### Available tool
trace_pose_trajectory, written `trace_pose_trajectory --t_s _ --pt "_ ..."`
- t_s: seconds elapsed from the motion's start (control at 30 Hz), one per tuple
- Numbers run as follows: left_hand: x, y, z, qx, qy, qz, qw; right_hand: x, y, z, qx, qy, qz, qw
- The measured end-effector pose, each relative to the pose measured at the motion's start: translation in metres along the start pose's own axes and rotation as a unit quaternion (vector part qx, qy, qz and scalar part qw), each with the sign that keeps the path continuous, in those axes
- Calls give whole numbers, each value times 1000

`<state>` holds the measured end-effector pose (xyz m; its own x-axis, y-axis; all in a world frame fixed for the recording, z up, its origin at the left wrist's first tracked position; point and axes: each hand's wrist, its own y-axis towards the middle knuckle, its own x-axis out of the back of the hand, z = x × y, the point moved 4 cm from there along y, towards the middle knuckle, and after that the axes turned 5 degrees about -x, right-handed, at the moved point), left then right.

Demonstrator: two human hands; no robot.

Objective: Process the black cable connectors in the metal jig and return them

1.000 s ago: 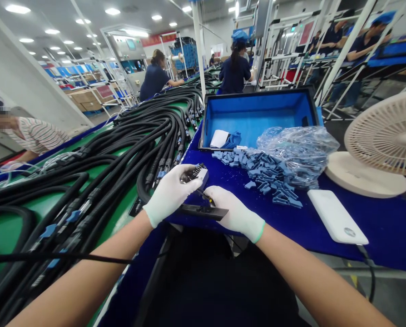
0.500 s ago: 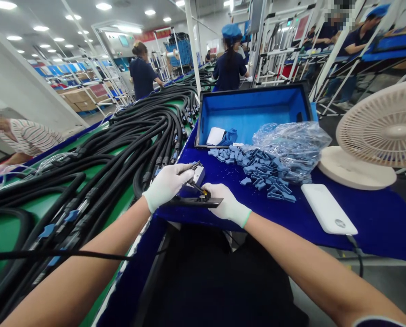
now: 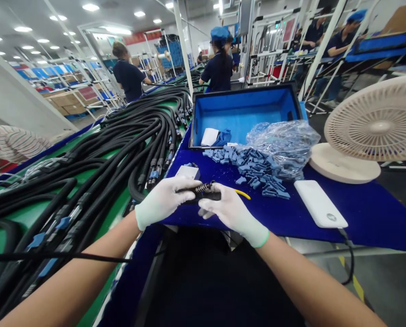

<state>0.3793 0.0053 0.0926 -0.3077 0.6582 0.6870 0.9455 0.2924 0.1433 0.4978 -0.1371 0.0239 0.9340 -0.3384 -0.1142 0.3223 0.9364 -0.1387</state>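
The gloved left hand [image 3: 164, 201] and right hand [image 3: 228, 212] are both clenched around a black spring-wrapped connector [image 3: 203, 191], held over the blue counter [image 3: 291, 218] — a yellow stick [image 3: 243, 194] pokes out past the right hand. A white box [image 3: 187, 172] lies just beyond, near blue clips [image 3: 254, 170] — black cables [image 3: 104, 150] lie to the left.

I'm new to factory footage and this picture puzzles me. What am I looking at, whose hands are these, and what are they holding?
This picture comes from a camera worn on a person's head, looking forward and down, so these are that person's own arms. No robot appears at this bench. Wearing white gloves, the left hand and the right hand together hold a small black part with a metal coil spring. On the navy-covered table lie loose blue plastic pieces, a clear plastic bag and an open blue bin. To the left, black cables lie on a green bench.
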Motion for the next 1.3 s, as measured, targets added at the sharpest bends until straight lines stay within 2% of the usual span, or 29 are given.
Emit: trace_pose_trajectory --t_s 0.07,0.13,0.3,0.4,0.57,0.63,0.7,0.77,0.83,0.9,1.0,1.03,1.1,1.17,1.2,1.23,1.27,1.3 --pt "-4 -2 1 -7 6 60 998 -4 1 -2 1 41 -13 999" --pt "-6 -4 1 -20 21 82 996 -3 3 0 26 26 -8 999" --pt "-16 -11 -9 -81 109 30 990 -3 3 7 28 30 59 997" --pt "-24 -17 -12 -114 154 -4 982 -6 4 8 19 41 79 996" --pt "-29 -22 -4 -176 194 34 964 -9 9 -1 21 57 88 994" --pt "-27 -19 4 -194 160 52 966 -11 9 -4 19 63 95 993" --pt "-25 -11 16 -158 68 68 983 -12 8 -5 30 47 83 995" --pt "-25 -2 29 -74 -46 93 992 -11 6 -3 65 8 49 997" --pt "-27 3 35 5 -103 115 988 -10 4 -2 96 -33 12 995" --pt "-26 0 33 46 -54 69 995 -8 4 -3 89 -43 -13 995" --pt "-21 -23 17 62 85 -109 988 -7 1 -2 69 -8 -28 997" --pt "-23 -33 13 69 81 -145 984 -7 -2 0 77 9 -40 996" --pt "-33 -51 14 102 -22 -165 981 -8 -9 4 103 11 -49 993" --pt "-38 -62 23 130 -155 -188 961 -12 -14 7 125 -76 7 989" --pt "-35 -64 29 135 -214 -219 942 -10 -15 8 133 -170 40 976" --pt "-29 -65 35 135 -259 -262 920 -4 -13 8 136 -280 54 949" --pt "-21 -64 40 134 -291 -305 897 8 -9 9 132 -381 36 914" --pt "-11 -60 43 133 -308 -340 879 25 -2 9 114 -494 -14 862"
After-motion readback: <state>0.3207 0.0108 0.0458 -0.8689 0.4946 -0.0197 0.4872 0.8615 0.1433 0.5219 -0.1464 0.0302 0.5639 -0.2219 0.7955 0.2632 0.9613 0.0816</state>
